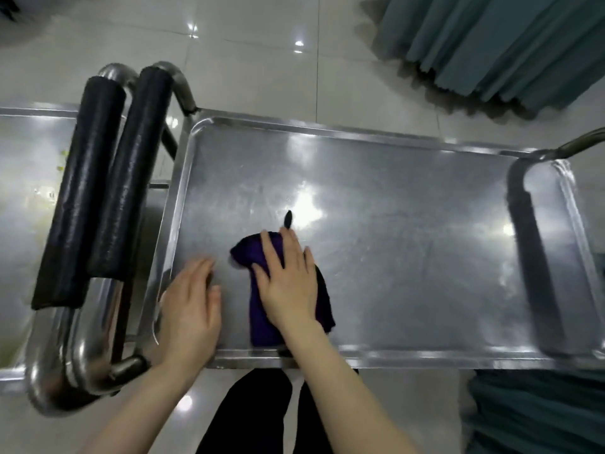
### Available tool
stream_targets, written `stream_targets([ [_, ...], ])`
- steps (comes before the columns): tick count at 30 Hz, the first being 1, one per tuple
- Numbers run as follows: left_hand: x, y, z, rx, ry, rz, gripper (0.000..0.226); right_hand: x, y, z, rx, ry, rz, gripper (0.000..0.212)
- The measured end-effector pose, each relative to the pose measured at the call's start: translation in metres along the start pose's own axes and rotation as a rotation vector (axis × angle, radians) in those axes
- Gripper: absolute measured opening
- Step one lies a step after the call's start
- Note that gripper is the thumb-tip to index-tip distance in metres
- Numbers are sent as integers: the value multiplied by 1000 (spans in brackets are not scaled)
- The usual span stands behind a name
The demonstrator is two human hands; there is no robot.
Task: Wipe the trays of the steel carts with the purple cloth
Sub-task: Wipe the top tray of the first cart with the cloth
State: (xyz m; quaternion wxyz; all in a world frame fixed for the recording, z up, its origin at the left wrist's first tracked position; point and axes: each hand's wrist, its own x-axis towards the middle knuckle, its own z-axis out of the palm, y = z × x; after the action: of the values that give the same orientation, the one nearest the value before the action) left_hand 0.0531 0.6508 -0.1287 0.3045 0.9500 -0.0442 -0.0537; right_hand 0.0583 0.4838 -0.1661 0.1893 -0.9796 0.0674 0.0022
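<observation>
So this is mid-wipe on the top tray (409,244) of the steel cart, and I'll use that tray as the reference for everything. The purple cloth (262,309) is bunched up and lying on the tray's floor, toward its near-left part, with its lower end just about touching the near rim. The right hand (288,283) is flat on top of the cloth, palm down, fingers (271,253) straight and a little fanned out, pressing rather than pinching; one fingertip pokes past the cloth's far edge onto bare steel. The left hand (190,306) sits at the tray's near-left corner, also palm down with fingers close together and lying flat on the metal, not gripping anything as far as I can see, so my guess is it's just bracing the cart. Left of the tray there are two black padded handles (98,191) side by side, one of which looks like it belongs to a second cart (29,152) parked just beside it. Past the tray's far-right corner hangs a teal curtain (491,44). Judging by where the cloth is, the whole right half of the tray probably hasn't been covered on this pass, so the next move calls for keeping the palm pressure on and sweeping the cloth toward the right end, getting into the rounded corners and along the raised rim there.
</observation>
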Motion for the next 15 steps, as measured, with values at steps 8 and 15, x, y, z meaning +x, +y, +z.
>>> stream_targets([
  [8, 3, 83, 52, 31, -290, 299, 31, -33, 252, -121, -51, 218, 770, 56],
  [15, -1, 116, 70, -44, -259, 217, 33, -22, 153, -73, -121, 115, 303, 55],
])
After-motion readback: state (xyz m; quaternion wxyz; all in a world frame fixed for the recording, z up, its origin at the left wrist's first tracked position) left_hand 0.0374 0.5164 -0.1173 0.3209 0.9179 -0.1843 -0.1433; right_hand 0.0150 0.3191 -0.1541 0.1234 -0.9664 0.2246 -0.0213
